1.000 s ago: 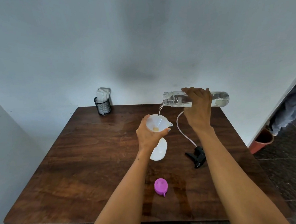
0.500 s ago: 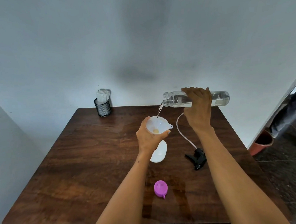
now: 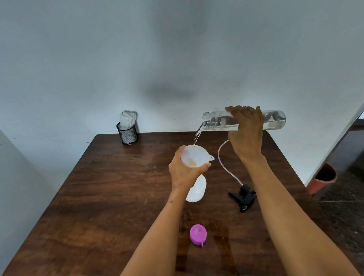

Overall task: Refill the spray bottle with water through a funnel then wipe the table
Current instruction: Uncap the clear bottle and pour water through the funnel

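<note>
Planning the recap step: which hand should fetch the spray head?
Right. The spray head lies just beside the right forearm, and the right hand only holds the water bottle; the left hand steadies the funnel.

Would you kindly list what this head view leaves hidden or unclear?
- Spray bottle: its neck and the funnel spout, hidden by the left hand.
- Its water level: white plastic hides it.
- Clear bottle middle: covered by the right hand.
- Cup contents: too small.

head cam | wide-angle | looks forward-down, near | table (image 3: 107,199) against wall (image 3: 170,52)
</note>
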